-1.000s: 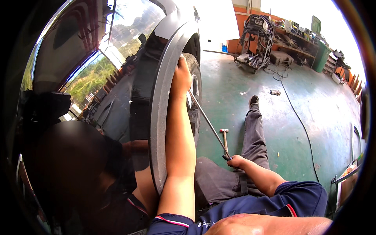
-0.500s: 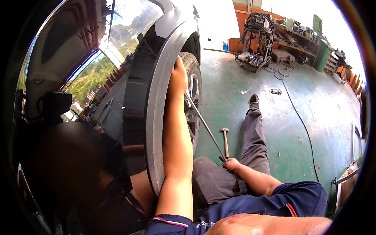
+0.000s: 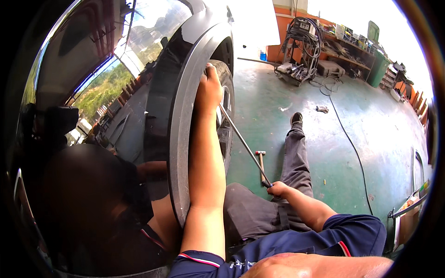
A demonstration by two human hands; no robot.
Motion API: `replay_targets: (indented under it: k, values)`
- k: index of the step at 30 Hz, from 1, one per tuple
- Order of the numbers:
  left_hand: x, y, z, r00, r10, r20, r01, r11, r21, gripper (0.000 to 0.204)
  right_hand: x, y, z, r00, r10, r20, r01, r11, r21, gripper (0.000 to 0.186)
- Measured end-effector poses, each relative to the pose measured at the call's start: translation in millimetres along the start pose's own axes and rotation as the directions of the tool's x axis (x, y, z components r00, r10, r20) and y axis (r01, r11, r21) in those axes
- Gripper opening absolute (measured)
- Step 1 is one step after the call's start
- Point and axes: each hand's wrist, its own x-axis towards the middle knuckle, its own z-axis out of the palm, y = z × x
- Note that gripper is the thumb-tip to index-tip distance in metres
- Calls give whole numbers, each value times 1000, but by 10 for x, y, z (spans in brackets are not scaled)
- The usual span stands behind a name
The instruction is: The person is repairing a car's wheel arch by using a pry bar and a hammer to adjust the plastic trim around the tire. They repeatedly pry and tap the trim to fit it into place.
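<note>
Black bodywork: the glossy car panel (image 3: pixel 106 153) filled the left of the view and mirrored the person, trees and sky.
Wheel arch: the grey arch trim (image 3: pixel 183 139) curved down beside the panel, with the tyre (image 3: pixel 227 106) just behind it.
Left hand: the left hand (image 3: pixel 208 90) lay high on the arch trim, fingers bent over its edge toward the tyre, resting there and clasping no tool.
Right hand: the right hand (image 3: pixel 278 189) was clenched around the lower end of the long metal rod (image 3: pixel 243 143), low by the person's lap.
Rod: it ran slanting from that fist up to the wheel, its upper end hidden behind the left wrist.
Hammer: a small hammer (image 3: pixel 261 160) lay on the green floor (image 3: pixel 333 157) just beyond the rod, apart from both hands.
Leg: the grey-trousered leg (image 3: pixel 294 157) stretched out across the floor.
Background: a black cable (image 3: pixel 347 139) trailed toward a cluttered workbench (image 3: pixel 343 51) well away.
</note>
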Motion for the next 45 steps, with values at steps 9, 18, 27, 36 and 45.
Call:
replay_targets:
  k: [9,18,27,36,45]
  values:
    - [-2,-112,62,972,170,-164,-180,982,-49,37,-92,-153,178,998,-28,52,29,999,-21,14]
    - [-33,-105,84,1000,-6,-23,6,1000,-14,43,4,-71,-303,999,10,31,-9,1000,-14,14]
    - [-30,-107,19,998,24,-51,-28,996,-79,47,129,-26,232,996,-59,-72,57,998,-28,17]
    - [-75,-260,136,996,62,-62,-60,998,19,46,3,-10,-332,997,59,44,-54,993,-102,14]
    - [-107,-106,-27,996,60,-62,-59,998,19,43,-114,-122,-96,962,-179,-204,90,919,-384,28]
